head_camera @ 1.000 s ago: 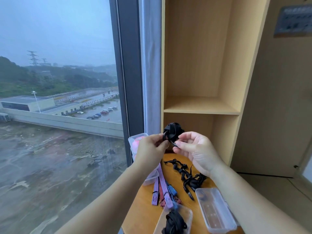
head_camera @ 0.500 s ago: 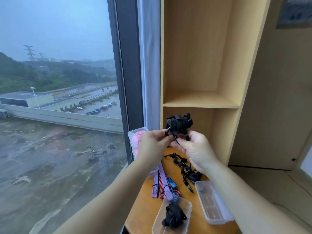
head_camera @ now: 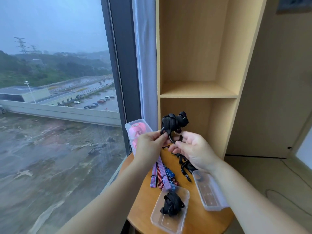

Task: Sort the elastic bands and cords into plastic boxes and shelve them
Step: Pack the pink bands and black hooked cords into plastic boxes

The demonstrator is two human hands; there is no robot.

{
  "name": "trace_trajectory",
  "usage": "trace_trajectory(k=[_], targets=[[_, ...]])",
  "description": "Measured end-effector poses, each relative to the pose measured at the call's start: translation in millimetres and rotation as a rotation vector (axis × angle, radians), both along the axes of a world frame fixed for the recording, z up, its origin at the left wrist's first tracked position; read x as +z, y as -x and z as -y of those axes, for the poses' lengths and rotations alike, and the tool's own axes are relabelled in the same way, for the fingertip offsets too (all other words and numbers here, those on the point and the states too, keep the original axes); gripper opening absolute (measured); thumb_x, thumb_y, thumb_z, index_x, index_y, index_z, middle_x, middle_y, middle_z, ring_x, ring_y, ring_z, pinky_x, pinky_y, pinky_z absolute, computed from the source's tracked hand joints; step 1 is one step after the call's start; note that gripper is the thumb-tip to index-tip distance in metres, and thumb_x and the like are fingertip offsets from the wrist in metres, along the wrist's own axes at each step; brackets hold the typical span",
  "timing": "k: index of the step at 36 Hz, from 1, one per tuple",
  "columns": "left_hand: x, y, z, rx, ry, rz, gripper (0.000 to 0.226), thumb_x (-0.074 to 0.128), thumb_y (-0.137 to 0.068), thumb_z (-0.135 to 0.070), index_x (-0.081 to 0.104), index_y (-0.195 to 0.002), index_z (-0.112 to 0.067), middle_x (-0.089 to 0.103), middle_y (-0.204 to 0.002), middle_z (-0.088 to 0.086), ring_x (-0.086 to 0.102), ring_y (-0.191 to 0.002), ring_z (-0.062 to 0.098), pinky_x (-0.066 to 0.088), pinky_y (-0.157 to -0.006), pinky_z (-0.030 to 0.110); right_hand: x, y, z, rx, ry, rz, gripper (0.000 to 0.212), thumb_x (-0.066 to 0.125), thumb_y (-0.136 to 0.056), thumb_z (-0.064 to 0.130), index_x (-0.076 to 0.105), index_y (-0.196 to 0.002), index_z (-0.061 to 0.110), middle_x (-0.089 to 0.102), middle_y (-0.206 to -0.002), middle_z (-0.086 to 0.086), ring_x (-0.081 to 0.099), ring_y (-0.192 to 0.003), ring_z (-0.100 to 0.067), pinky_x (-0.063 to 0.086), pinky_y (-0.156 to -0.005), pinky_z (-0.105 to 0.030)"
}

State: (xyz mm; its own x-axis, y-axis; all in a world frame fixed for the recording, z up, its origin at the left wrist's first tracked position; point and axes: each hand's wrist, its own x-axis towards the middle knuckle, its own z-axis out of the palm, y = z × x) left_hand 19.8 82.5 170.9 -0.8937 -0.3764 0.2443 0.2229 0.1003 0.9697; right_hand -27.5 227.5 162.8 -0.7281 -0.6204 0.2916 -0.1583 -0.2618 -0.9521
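I am holding a black elastic bundle [head_camera: 173, 124] up in front of the lower compartment of the wooden shelf unit [head_camera: 197, 92], above the round counter [head_camera: 145, 200]. My left hand [head_camera: 150, 146] is pinching a loop on the bundle's left side between thumb and forefinger. My right hand [head_camera: 195, 151] is curling its fingers [head_camera: 179, 142] round a loop hanging from the bundle's lower end, so both hands are gripping the same bundle in the air.

Below my hands, loose black cords [head_camera: 184, 164] are lying in a tangle on the counter, partly hidden by my right wrist. Just to their left, striped bands [head_camera: 162, 174] in purple, red and blue are lying side by side. Nearest to me, a clear plastic box [head_camera: 157, 220] is sitting open with a second black bundle [head_camera: 171, 204] inside it. A second clear box [head_camera: 211, 200] is sitting to the right, under my right forearm, with a small dark ring [head_camera: 198, 177] at its far end. A third box [head_camera: 130, 127], holding pink items, is standing at the counter's far left edge beside the window [head_camera: 59, 81], partly behind my left hand.
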Motion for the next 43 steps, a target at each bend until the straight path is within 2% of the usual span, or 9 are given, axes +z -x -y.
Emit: trace_trajectory(k=[9,12,16,22,25,29,32,39,43], targets=[[-29.1,4.4,-10.8,-0.036,-0.098,0.14,0.034,0.054,-0.1,-0.02,0.072,-0.072,-0.013,0.071,-0.065,0.008,0.07,-0.063,0.017,0.056,-0.072,0.031,-14.9,4.8,-3.2,-0.078,-0.157,-0.161,0.025,0.047,-0.1,0.002,0.062,-0.116,0.013,0.066,-0.072,-0.003,0.056,-0.054,-0.011,0.042,-0.052,-0.017],[-37.8,1.5,-15.2,-0.102,-0.226,0.169,0.032,0.049,-0.102,-0.017,0.07,-0.085,0.003,0.072,-0.08,0.024,0.072,-0.074,0.029,0.059,-0.075,0.031,-17.2,4.6,-4.8,-0.107,-0.205,-0.165,0.022,0.046,-0.101,0.002,0.057,-0.12,0.008,0.066,-0.067,0.0,0.052,-0.048,-0.008,0.041,-0.052,-0.017],[-44.8,-3.2,-16.4,-0.115,-0.367,0.144,0.031,0.047,-0.102,-0.011,0.06,-0.1,0.017,0.066,-0.087,0.03,0.067,-0.071,0.028,0.059,-0.076,0.032,-23.2,-3.5,-4.5,-0.106,-0.2,-0.183,0.038,0.048,-0.099,-0.001,0.059,-0.106,0.035,0.063,-0.065,0.0,0.05,-0.049,-0.007,0.042,-0.055,-0.022],[-61.7,-15.6,-11.5,-0.178,-0.317,0.249,0.026,0.058,-0.096,-0.006,0.059,-0.11,0.016,0.064,-0.101,0.039,0.065,-0.083,0.036,0.057,-0.087,0.04,-47.1,-8.3,-4.8,-0.087,-0.393,-0.173,0.025,0.054,-0.096,0.005,0.067,-0.104,0.025,0.056,-0.049,-0.002,0.045,-0.045,-0.007,0.038,-0.051,-0.018],[-79.4,-23.0,-3.7,-0.128,-0.219,0.311,0.013,0.059,-0.092,0.001,0.067,-0.096,0.01,0.072,-0.085,0.023,0.068,-0.073,0.03,0.06,-0.077,0.037,-64.9,-11.1,-7.6,-0.052,-0.545,-0.144,0.016,0.066,-0.089,0.017,0.072,-0.104,0.015,0.059,-0.052,0.001,0.052,-0.05,-0.009,0.041,-0.056,-0.021],[-113.4,-33.3,13.7,-0.055,0.059,0.436,0.019,0.062,-0.092,-0.005,0.07,-0.076,-0.012,0.069,-0.067,0.007,0.068,-0.061,0.021,0.061,-0.068,0.035,-84.2,-12.0,-28.9,-0.111,-0.738,0.014,0.059,0.077,-0.063,0.052,0.066,-0.115,0.026,0.071,-0.078,0.001,0.065,-0.059,-0.008,0.049,-0.057,-0.025],[-141.3,-41.6,20.1,-0.051,0.209,0.492,0.02,0.058,-0.091,-0.001,0.068,-0.08,-0.014,0.068,-0.063,0.003,0.064,-0.05,0.016,0.059,-0.06,0.032,-103.5,-11.6,-41.9,-0.164,-0.719,0.195,0.08,0.078,-0.08,0.033,0.038,-0.147,0.015,0.062,-0.112,-0.003,0.072,-0.077,-0.015,0.053,-0.059,-0.02],[-185.2,-52.0,9.5,-0.057,0.371,0.495,0.032,0.057,-0.08,0.009,0.065,-0.074,-0.021,0.063,-0.059,-0.001,0.057,-0.049,0.014,0.052,-0.057,0.031,-136.5,-22.0,-35.9,-0.099,-0.742,0.111,0.041,0.07,-0.088,0.014,0.062,-0.128,0.017,0.063,-0.104,0.005,0.061,-0.081,-0.004,0.054,-0.074,-0.022],[-204.5,-53.2,12.7,-0.049,0.611,0.501,0.012,0.069,-0.081,-0.003,0.071,-0.087,-0.014,0.053,-0.064,-0.017,0.048,-0.059,0.0,0.037,-0.055,0.009,-153.8,-17.6,-36.6,-0.026,-0.821,0.044,0.032,0.073,-0.082,0.009,0.069,-0.108,0.026,0.067,-0.108,-0.002,0.062,-0.085,-0.002,0.05,-0.092,-0.027]])
